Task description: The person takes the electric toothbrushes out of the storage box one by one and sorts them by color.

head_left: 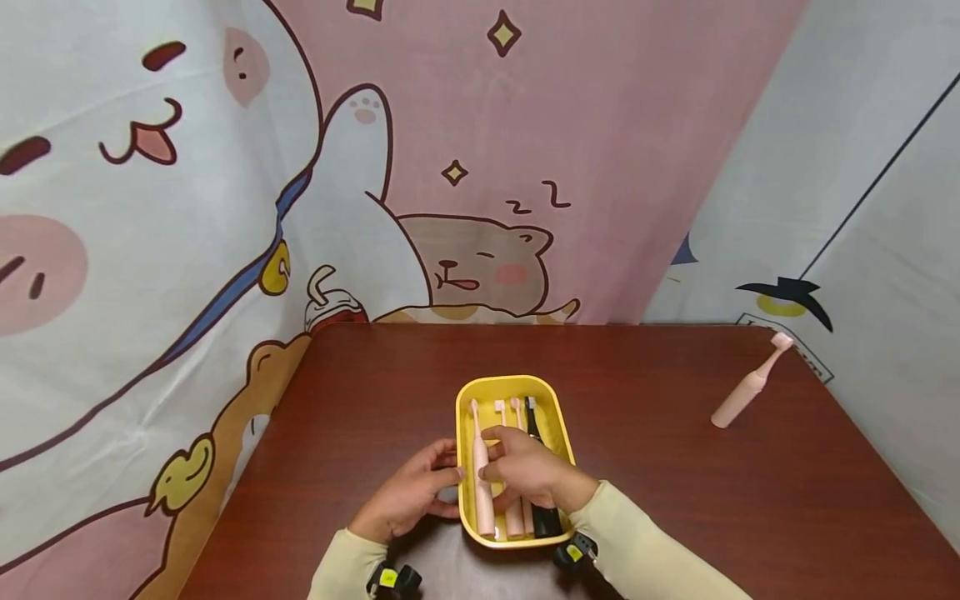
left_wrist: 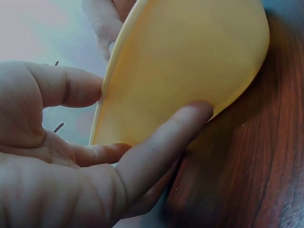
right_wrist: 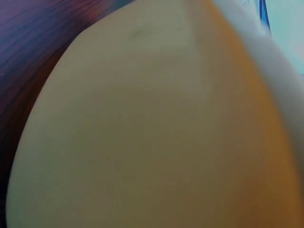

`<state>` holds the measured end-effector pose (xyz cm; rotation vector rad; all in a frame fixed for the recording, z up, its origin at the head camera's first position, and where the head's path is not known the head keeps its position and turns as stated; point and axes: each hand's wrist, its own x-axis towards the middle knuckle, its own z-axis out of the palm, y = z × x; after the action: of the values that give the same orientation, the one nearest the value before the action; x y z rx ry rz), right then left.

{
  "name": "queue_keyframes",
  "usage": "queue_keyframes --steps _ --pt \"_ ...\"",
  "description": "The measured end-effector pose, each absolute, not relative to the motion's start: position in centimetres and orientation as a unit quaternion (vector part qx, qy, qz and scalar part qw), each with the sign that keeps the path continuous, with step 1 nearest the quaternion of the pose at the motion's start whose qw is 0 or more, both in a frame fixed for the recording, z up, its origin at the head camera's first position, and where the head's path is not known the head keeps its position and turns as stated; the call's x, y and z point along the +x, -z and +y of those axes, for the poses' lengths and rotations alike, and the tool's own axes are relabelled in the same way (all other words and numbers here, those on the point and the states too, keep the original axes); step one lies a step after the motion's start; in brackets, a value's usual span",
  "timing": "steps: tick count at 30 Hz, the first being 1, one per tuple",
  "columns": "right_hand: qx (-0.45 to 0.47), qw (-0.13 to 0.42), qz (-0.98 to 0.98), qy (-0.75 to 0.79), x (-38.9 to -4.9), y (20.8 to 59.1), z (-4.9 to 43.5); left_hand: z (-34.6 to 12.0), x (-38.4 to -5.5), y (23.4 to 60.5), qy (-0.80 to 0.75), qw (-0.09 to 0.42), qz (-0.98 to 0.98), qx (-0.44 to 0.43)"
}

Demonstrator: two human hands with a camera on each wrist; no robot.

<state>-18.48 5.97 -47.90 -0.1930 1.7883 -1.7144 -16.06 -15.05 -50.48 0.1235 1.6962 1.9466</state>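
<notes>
A yellow box (head_left: 558, 417) with a raised rim stands on the table, and its outer wall (left_wrist: 190, 57) fills much of the left wrist view. My left hand (head_left: 411, 490) lies along the box's left side, fingers and thumb touching the wall and rim from outside. Reaching into the box, my right hand (head_left: 528, 465) pinches the leftmost pink electric toothbrush (head_left: 483, 500) between thumb and fingers. Beside it lie two more pink toothbrushes (head_left: 514, 518) and a black toothbrush (head_left: 547, 522), partly hidden by that hand. In the right wrist view the yellow wall (right_wrist: 133, 123) blocks the fingers.
Another pink electric toothbrush (head_left: 742, 398) stands at the right of the brown wooden table (head_left: 630, 375). Behind and to the left hangs a cloth printed with cartoon animals (head_left: 480, 267); a pale cloth (head_left: 885, 250) hangs at the right.
</notes>
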Motion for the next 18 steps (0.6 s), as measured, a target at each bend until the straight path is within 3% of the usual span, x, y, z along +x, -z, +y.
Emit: queue_keyframes --steps 18 --pt "-0.051 0.324 0.646 0.690 -18.73 48.57 6.34 -15.00 -15.92 50.32 -0.723 0.274 0.633 0.042"
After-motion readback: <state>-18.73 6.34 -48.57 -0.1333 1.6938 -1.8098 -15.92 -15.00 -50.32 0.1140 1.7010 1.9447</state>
